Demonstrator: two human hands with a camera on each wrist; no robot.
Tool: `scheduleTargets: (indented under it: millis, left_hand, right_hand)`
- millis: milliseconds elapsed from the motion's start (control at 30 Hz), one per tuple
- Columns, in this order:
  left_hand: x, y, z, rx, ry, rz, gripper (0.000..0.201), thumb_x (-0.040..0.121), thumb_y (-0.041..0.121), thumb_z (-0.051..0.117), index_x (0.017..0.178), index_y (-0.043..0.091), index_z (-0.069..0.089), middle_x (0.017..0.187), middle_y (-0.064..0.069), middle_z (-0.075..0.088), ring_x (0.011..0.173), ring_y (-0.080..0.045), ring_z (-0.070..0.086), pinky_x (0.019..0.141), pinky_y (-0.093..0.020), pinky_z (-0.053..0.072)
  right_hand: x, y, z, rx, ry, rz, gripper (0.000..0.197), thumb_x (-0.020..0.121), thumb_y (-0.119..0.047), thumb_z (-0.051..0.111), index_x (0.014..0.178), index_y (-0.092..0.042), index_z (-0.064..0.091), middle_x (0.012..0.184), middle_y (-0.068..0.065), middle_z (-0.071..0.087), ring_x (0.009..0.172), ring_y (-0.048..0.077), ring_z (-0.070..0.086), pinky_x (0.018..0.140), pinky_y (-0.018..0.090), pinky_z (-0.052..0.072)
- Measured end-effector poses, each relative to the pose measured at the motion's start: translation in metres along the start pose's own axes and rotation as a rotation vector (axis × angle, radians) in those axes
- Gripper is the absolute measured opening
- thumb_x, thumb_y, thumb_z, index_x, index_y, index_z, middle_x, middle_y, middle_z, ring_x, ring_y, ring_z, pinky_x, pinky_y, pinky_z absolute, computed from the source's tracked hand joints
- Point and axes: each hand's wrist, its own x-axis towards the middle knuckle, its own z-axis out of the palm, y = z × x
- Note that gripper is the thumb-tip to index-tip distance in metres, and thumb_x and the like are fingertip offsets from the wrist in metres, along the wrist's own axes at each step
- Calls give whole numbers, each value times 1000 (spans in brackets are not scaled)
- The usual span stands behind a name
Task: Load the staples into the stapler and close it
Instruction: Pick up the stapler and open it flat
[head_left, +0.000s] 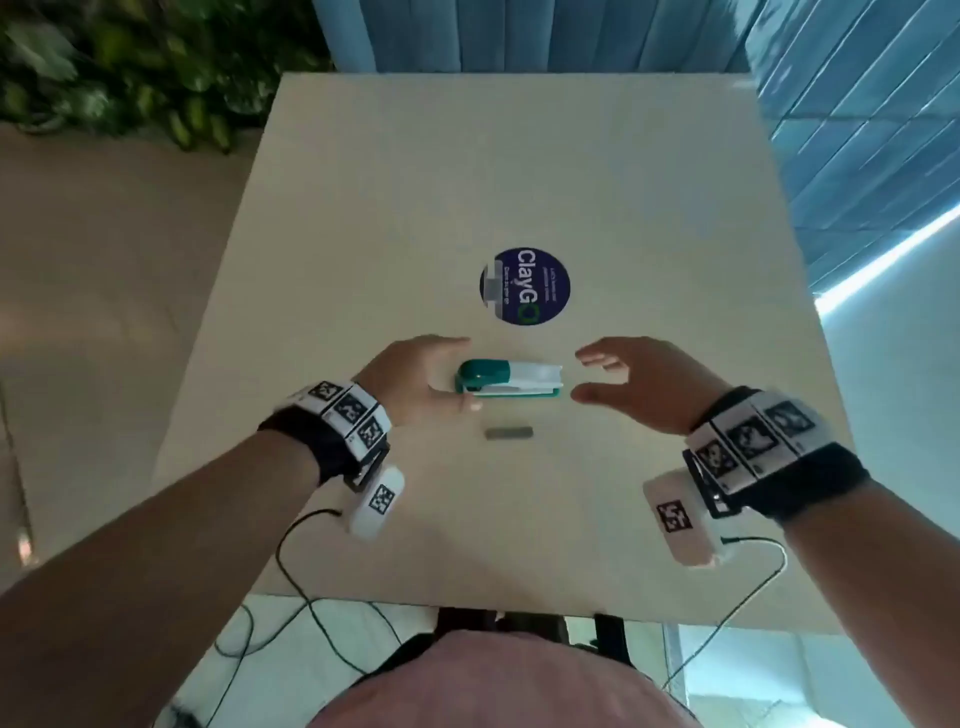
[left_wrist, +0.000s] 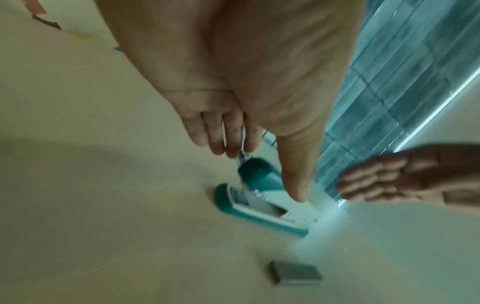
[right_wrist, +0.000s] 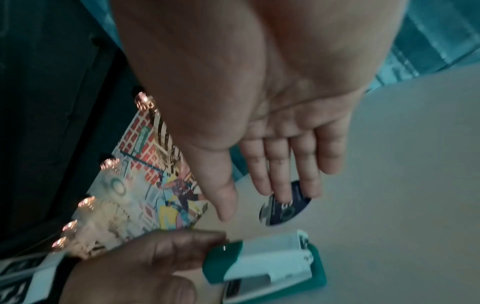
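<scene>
A teal and white stapler (head_left: 509, 379) lies closed on its base in the middle of the beige table (head_left: 519, 171), its teal hinge end to the left. A grey strip of staples (head_left: 509, 433) lies just in front of it. My left hand (head_left: 447, 376) hovers open at the stapler's left end, thumb low beside the base, holding nothing. My right hand (head_left: 597, 376) hovers open a little off the stapler's right end, fingers straight. The left wrist view shows the stapler (left_wrist: 262, 197), the staples (left_wrist: 294, 274) and my left hand (left_wrist: 262, 164). The right wrist view shows the stapler (right_wrist: 267, 265) below my right hand (right_wrist: 257, 201).
A round dark blue sticker (head_left: 524, 286) is stuck on the table behind the stapler. Cables hang from both wrist units over the table's near edge (head_left: 467, 605). Green plants (head_left: 140, 67) stand off the far left; blue slatted panels (head_left: 857, 130) line the right.
</scene>
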Motion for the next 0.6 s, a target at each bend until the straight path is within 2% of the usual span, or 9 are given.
scheduleTargets:
  millis: [100,167,267,333,400,466,600]
  left_hand:
    - [15,-2,15,53,-13,33,86,64,37,80,137,17,38,142,-7,45,131,-22,41,110,-33,29]
    - [23,-7,24,103,6,48,85,61,36,81,133,13,42,136,-12,49,126,-27,43,108,-37,33]
    - [31,-15,28,179,52,95,62,59,41,76,113,17,57,117,-9,58,109,-27,51,97,-40,43]
    - [35,-15,26,190,62,104,46,61,38,74,101,18,62,107,-9,59,99,-25,52,88,-36,43]
    - [35,-12,25,165,52,104,37,63,29,75,95,15,64,102,-11,60,94,-26,52,80,-30,37]
    - [35,-9,25,132,52,94,33,63,24,75,91,10,64,99,-14,61,89,-28,56,74,-29,38]
    - [37,-12,26,39,73,55,31,63,19,74,89,7,62,94,-14,65,83,-30,61,69,-29,41]
  right_hand:
    - [30,-12,21,-21,26,-32,54,78,-32,68,128,-21,48,135,1,56,122,19,51,108,36,37]
    - [45,-22,36,-52,18,-51,56,78,-31,68,129,-22,47,136,1,53,124,20,48,108,36,36]
    - [63,-29,52,-75,21,-100,55,77,-28,68,127,-19,48,132,2,55,121,20,50,105,35,37]
    - [73,-36,60,-120,29,-127,50,76,-29,68,123,-18,52,125,4,59,115,22,53,101,36,42]
    - [80,-40,65,-175,25,-146,41,75,-27,66,114,-17,57,114,6,63,106,24,57,92,36,46]
    - [83,-44,67,-216,17,-161,36,75,-24,64,110,-16,60,106,7,63,101,24,56,87,36,48]
    - [86,-46,68,-261,21,-192,32,76,-20,61,108,-14,60,102,7,59,98,25,55,84,37,49]
